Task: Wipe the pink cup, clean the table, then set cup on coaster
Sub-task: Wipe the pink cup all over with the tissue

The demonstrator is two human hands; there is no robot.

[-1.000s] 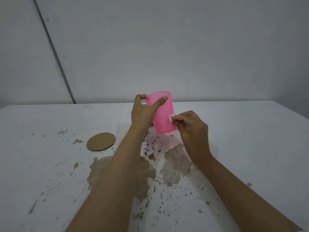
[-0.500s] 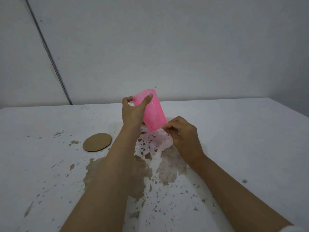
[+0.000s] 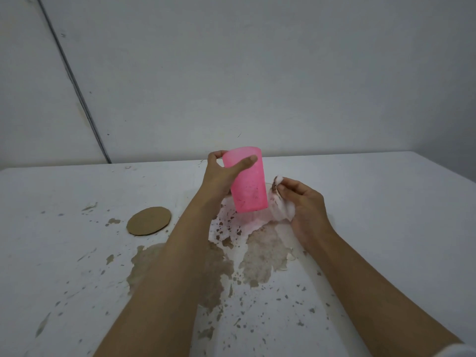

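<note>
At centre the cup [image 3: 247, 184] is gripped by the left hand [image 3: 220, 177], a soiled tissue [image 3: 279, 203] pinched beside it by the right hand [image 3: 306, 210]. Specks are left on it; the table [image 3: 386, 202] is unwiped, the coaster [image 3: 149, 221] at left unused.

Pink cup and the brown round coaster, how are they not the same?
The pink plastic cup is tall; the round brown cardboard coaster is flat. The cup is held above the white table by the left hand; the coaster lies on it. The cup has dark specks; the coaster looks clean. Both are round.
</note>
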